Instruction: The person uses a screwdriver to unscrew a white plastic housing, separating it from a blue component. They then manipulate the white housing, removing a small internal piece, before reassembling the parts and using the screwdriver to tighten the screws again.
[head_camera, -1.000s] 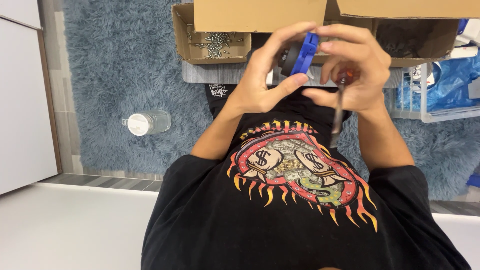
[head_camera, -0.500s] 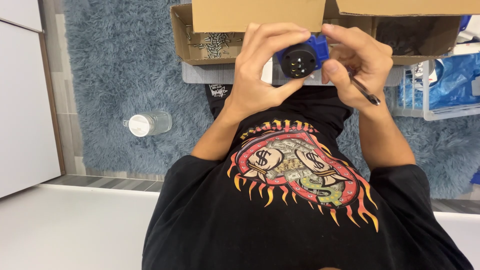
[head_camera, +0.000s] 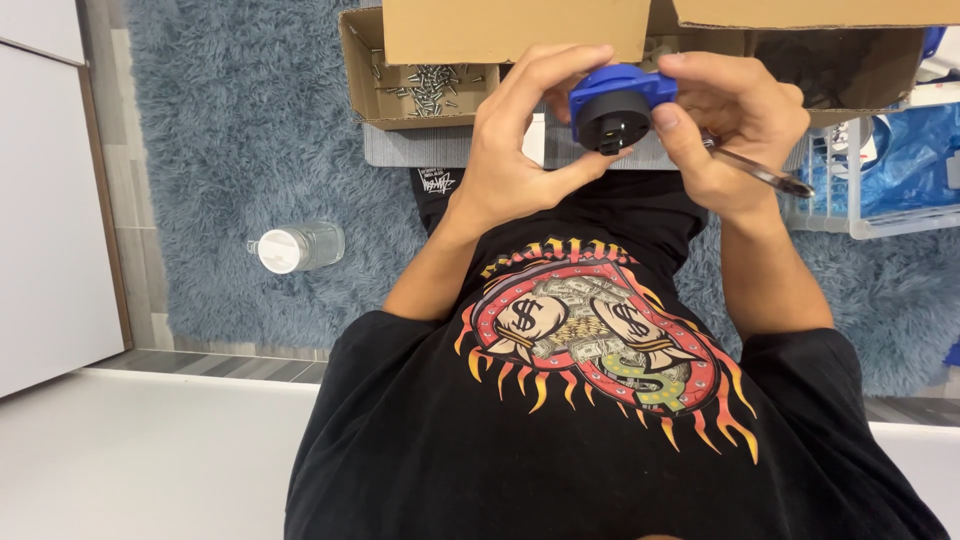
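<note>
Together left hand (head_camera: 520, 150), right hand (head_camera: 735, 125) raised, pinching blue-black plug (head_camera: 615, 105); right clasps screwdriver (head_camera: 765, 178).

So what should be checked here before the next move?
1. Left hand grips the plug: ok, fingers wrap its side.
2. Right hand steadies the plug: ok, thumb and fingers pinch the blue top.
3. Screwdriver is secure: ok, tucked in the right hand, tip pointing away from the plug.
4. Plug's black face is in view: ok, it faces the camera.
5. Screws within reach: ok, loose in the open cardboard box beside the left hand.
6. Screws seated in the plug: cannot tell, too small.
</note>
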